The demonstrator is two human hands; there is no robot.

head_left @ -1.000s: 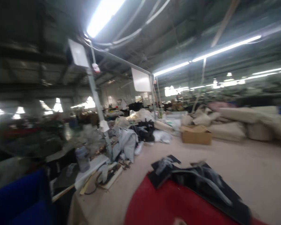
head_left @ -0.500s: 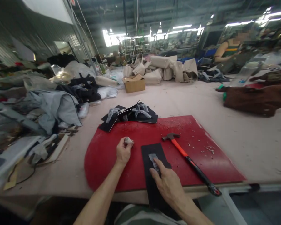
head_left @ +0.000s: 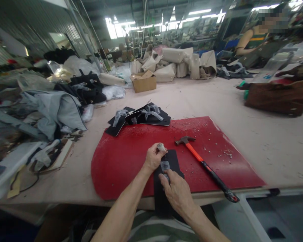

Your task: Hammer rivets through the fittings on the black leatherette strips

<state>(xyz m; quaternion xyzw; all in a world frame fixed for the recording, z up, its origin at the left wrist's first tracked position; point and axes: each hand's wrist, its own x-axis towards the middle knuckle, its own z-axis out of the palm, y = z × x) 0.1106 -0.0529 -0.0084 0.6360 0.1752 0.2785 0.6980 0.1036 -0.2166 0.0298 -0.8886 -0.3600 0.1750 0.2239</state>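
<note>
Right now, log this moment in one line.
left hand: gripping pale-topped object at black panel | right hand: on panel | hammer: lying on red board

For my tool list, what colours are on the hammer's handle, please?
Handle: orange and black, head view.

The handle is orange and black.

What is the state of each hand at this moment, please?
Left hand: closed, holding a small pale object.
Right hand: fingers partly curled over the black panel; whether it grips cannot be told.
</note>
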